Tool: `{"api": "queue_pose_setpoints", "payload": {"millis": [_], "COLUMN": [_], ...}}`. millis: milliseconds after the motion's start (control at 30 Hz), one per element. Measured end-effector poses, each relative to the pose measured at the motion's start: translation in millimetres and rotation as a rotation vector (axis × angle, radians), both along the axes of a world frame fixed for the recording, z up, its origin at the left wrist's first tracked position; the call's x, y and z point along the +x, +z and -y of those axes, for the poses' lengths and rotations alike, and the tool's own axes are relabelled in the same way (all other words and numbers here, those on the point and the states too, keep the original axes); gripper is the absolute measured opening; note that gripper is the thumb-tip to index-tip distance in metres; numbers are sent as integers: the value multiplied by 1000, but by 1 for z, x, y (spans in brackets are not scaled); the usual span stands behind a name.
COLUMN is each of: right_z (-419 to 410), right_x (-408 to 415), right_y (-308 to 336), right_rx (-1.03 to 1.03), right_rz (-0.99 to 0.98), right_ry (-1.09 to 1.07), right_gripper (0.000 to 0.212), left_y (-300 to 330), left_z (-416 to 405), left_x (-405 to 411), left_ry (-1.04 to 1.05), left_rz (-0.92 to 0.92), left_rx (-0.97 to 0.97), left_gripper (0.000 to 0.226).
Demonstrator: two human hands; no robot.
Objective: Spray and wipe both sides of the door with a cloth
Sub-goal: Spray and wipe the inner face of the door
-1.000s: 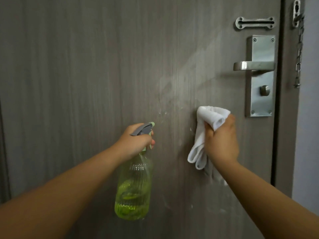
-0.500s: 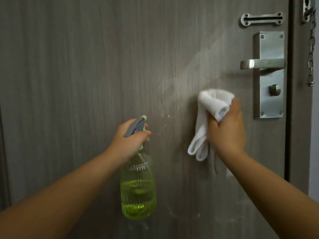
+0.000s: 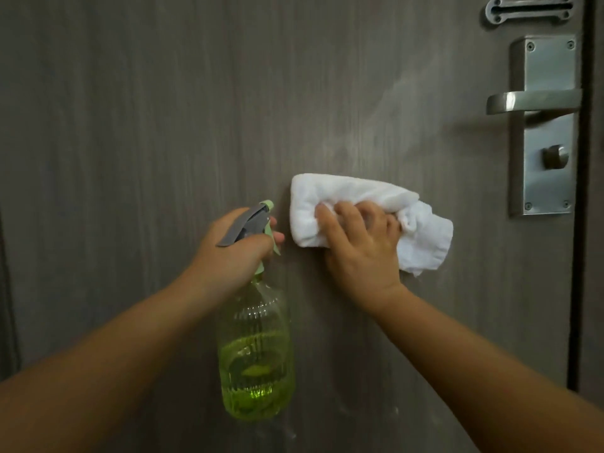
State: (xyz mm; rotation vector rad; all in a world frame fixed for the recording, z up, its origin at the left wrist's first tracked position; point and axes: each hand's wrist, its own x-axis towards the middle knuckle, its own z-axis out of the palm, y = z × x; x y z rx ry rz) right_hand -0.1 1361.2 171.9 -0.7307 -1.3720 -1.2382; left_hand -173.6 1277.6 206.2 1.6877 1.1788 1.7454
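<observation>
the grey wood-grain door point(image 3: 163, 142) fills the view, closed, with a pale streaky haze and droplets near the steel lever handle point(image 3: 532, 101). this side looks mid-wipe; the other side is unseen. the right hand point(image 3: 362, 246) presses a bunched white cloth point(image 3: 353, 197) flat against it. the left hand point(image 3: 235, 250) grips a green clear spray bottle point(image 3: 256, 348), about half full.

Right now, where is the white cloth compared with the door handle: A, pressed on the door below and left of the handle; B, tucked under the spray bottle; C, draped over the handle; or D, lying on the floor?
A: the right hand holds the white cloth against the door, below and left of the door handle and clear of it.
</observation>
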Motion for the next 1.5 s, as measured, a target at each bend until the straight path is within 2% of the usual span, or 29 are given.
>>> {"api": "queue_pose_setpoints", "payload": {"millis": [167, 267, 433, 633, 733, 800, 967, 1133, 1200, 1267, 1400, 1500], "right_z": [3, 0, 1, 5, 6, 6, 3, 17, 20, 21, 16, 16], "right_x": [20, 26, 18, 20, 29, 37, 52, 46, 29, 12, -6, -8], "right_y": [23, 31, 24, -64, -84, -74, 10, 103, 115, 106, 47, -1], "right_rx": [-233, -230, -170, -212, -229, -231, -247, -399, -456, -467, -359, -368], "right_rz": [68, 75, 23, 183, 304, 354, 103, -142, -299, -347, -54, 107], "right_ry": [-111, -91, -52, -53, -88, -85, -85, -75, -66, -43, 0, 47], "right_gripper": [63, 55, 50, 60, 52, 47, 49, 53, 54, 57, 57, 51], "left_y": [-2, -2, -3, -10, -14, -15, -13, -11, -10, -10, -11, -12], "left_z": [4, 3, -3, 2, 10, 20, 23, 19, 16, 13, 11, 10], "left_x": [-1, 0, -1, -6, -10, -10, -7, -1, -1, -2, -5, -6], "left_ry": [-18, -17, 24, 6, -23, -53, -69, -73, -69, -54, -14, 5], "left_rz": [-72, -73, -81, -102, -122, -156, -178, -179, -158, -159, -140, -169], "left_rx": [3, 13, 27, 26, 6, 3, -26, -7, -19, -22, 14, 74], "left_gripper": [32, 27, 36, 35, 30, 24, 32, 32, 32, 29, 35, 42]}}
